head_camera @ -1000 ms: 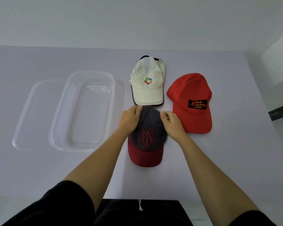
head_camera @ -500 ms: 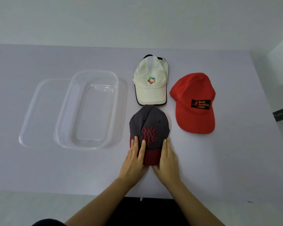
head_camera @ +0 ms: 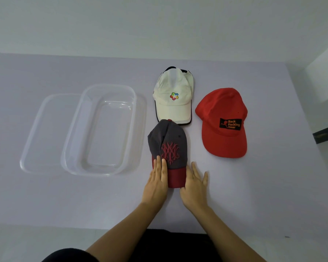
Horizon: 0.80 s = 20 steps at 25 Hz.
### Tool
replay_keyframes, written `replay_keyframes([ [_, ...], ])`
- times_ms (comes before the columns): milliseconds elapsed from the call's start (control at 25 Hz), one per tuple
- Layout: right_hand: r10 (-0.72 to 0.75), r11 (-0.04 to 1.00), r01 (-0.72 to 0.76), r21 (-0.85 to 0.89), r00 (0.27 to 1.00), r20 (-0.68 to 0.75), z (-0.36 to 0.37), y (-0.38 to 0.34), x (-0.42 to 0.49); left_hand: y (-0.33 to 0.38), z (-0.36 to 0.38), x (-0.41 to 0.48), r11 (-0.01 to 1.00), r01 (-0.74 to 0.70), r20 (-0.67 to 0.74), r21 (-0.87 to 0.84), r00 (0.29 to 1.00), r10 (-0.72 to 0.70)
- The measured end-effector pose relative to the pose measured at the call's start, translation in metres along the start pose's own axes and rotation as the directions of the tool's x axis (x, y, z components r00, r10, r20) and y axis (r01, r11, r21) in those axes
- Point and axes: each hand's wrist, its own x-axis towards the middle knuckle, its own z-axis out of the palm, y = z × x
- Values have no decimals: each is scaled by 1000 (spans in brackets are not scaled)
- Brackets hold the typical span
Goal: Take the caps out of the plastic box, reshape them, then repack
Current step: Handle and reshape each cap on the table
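Observation:
Three caps lie on the pale table. A grey cap with a dark red brim (head_camera: 168,146) is nearest me, brim toward me. My left hand (head_camera: 157,183) lies flat with straight fingers on the left side of its brim. My right hand (head_camera: 194,184) rests flat beside the brim's right edge, fingers spread on the table. Behind it lies a white cap (head_camera: 173,100) with a coloured logo. A red cap (head_camera: 223,123) with a black patch sits to the right. The clear plastic box (head_camera: 102,129) stands empty to the left.
The box's clear lid (head_camera: 42,133) lies flat under or beside the box's left side. The table's near edge (head_camera: 64,224) runs just in front of my arms. A wall rises behind the table, and a dark ledge shows at the far right.
My hands moved from the grey cap's crown down to its brim. Since half a second ago the right hand has slid off the brim to the right and spread its fingers.

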Motion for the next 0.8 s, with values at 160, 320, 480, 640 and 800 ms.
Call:
replay_keyframes([
  [160, 51, 999, -51, -2, 998, -27, 2, -4, -2, -4, -7, -1, 986, 54, -31, -155, 998, -60],
  [320, 56, 998, -55, 27, 998, -40, 9, -1, -7, -11, -6, 2, 951, 293, -25, -96, 955, -297],
  [480, -46, 973, 10, 229, 987, 153, 8, 6, -5, -12, -2, 2, 969, 243, 68, 45, 967, -246],
  [640, -113, 978, 64, 200, 964, 239, 3, 12, 1, -8, -5, 5, 968, 233, 130, -91, 967, -221],
  [800, -76, 992, 47, 121, 966, 247, 4, 13, 4, -11, -7, 5, 960, 270, 123, -67, 958, -261],
])
